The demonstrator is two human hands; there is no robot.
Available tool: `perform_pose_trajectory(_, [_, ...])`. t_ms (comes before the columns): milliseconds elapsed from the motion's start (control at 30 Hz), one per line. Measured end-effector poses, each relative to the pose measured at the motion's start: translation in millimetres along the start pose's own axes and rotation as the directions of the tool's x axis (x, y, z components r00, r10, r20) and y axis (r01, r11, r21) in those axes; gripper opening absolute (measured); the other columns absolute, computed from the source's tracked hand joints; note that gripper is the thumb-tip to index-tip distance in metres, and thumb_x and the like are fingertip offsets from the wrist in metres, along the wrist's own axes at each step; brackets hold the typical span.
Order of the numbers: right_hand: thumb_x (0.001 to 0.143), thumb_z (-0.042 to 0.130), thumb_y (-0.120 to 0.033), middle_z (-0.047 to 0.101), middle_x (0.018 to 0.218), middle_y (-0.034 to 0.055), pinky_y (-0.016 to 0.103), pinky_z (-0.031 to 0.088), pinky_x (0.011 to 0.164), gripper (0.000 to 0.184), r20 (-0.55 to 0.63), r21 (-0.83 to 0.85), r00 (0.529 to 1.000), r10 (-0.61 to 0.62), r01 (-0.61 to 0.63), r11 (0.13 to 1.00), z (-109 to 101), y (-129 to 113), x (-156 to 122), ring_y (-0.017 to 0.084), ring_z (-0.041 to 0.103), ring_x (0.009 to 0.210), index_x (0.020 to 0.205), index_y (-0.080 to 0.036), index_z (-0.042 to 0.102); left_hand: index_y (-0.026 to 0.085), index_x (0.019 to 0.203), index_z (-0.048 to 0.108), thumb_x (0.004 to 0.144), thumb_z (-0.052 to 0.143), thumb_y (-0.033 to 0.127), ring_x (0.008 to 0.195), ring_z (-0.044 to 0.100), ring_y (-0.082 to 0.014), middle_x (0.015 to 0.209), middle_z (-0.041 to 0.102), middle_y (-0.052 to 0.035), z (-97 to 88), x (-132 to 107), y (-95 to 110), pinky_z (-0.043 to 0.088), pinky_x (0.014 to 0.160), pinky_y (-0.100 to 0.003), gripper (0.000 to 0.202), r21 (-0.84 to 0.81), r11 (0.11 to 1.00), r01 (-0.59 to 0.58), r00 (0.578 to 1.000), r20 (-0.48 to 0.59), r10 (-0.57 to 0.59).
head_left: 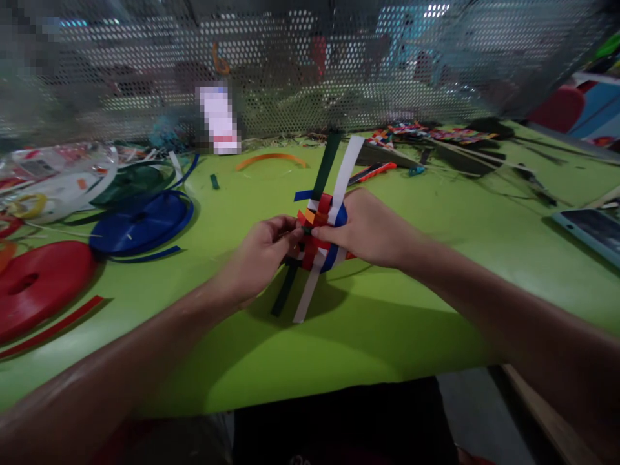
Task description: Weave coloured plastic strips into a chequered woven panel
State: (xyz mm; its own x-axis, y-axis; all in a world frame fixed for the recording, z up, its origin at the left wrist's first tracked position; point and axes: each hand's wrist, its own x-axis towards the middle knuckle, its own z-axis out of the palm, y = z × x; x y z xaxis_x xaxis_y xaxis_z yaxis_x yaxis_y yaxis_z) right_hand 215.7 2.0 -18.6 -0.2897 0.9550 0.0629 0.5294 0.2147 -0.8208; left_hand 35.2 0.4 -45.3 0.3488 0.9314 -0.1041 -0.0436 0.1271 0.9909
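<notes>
A small woven piece of flat ribbon strips (314, 250) in red, blue, white, orange and dark green is held up over the green table (411, 349). Two strip ends, one dark green and one white, stick out at its top, and two more point down at the bottom. At its left side, the fingers of my left hand (264, 255) pinch the weave near a dark green strip. My right hand (371, 226) grips the right side, its thumb pressed on the front of the weave. The fingers of my right hand behind the piece are hidden.
Rolls of blue ribbon (140, 223) and red ribbon (43, 284) lie at left, near plastic bags (53, 168). Behind the weave is an orange-and-black cutter (375, 172). A phone (593, 232) lies at right. A perforated metal screen (290, 77) stands along the back.
</notes>
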Motion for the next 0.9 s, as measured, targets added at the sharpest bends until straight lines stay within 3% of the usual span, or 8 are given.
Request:
perform_pose_trajectory(133, [0.076,0.064,-0.016,0.056,0.061,-0.0015,0.027,0.040,0.053,0.007,-0.005,-0.008,1.000,0.016,-0.016,1.000,0,-1,0,0.013,0.048,0.056,0.071,-0.018,0.059,0.012,0.089,0.069,0.079,0.079,0.026,0.072,0.060,-0.0130,0.085,0.069,-0.0043,-0.8,1,-1,0.051,0.070,-0.027,0.021,-0.005,1.000,0.010,1.000,0.003,-0.010])
perform_pose_trajectory(367, [0.080,0.066,-0.021,0.060,0.065,-0.0003,0.028,0.043,0.057,0.006,-0.020,-0.009,1.000,-0.013,0.013,1.000,0,3,1,0.014,0.052,0.061,0.076,-0.018,0.064,0.011,0.091,0.069,0.080,0.078,0.023,0.068,0.061,-0.0116,0.085,0.069,-0.0047,1.0,0,2,0.052,0.067,-0.025,0.019,-0.046,0.998,0.036,0.999,-0.007,-0.037])
perform_pose_trajectory(533, [0.078,0.067,-0.021,0.057,0.058,-0.0005,0.027,0.039,0.048,0.019,0.035,-0.027,0.999,0.042,-0.041,0.999,-6,-2,1,0.012,0.048,0.051,0.062,-0.019,0.056,0.012,0.088,0.068,0.082,0.075,0.020,0.066,0.061,-0.0113,0.082,0.068,-0.0034,1.6,2,-1,0.052,0.066,-0.025,0.012,-0.045,0.997,0.055,0.998,-0.022,-0.056])
perform_pose_trajectory(733, [0.073,0.065,-0.015,0.063,0.065,0.0020,0.028,0.044,0.051,0.008,0.083,-0.032,0.996,0.023,-0.020,0.999,-9,-3,0,0.015,0.054,0.056,0.067,-0.018,0.061,0.013,0.088,0.069,0.081,0.077,0.027,0.069,0.061,-0.0123,0.085,0.070,-0.0044,0.1,2,-3,0.052,0.067,-0.025,0.017,0.029,0.999,0.025,1.000,-0.008,-0.025])
perform_pose_trajectory(900, [0.077,0.065,-0.019,0.063,0.066,0.0024,0.030,0.046,0.057,0.007,0.070,-0.096,0.998,0.005,0.001,0.995,-10,2,1,0.017,0.055,0.062,0.070,-0.018,0.064,0.012,0.081,0.068,0.073,0.084,0.027,0.068,0.062,-0.0120,0.080,0.070,-0.0033,1.0,1,0,0.053,0.067,-0.024,0.023,-0.015,1.000,0.011,1.000,-0.024,-0.012])
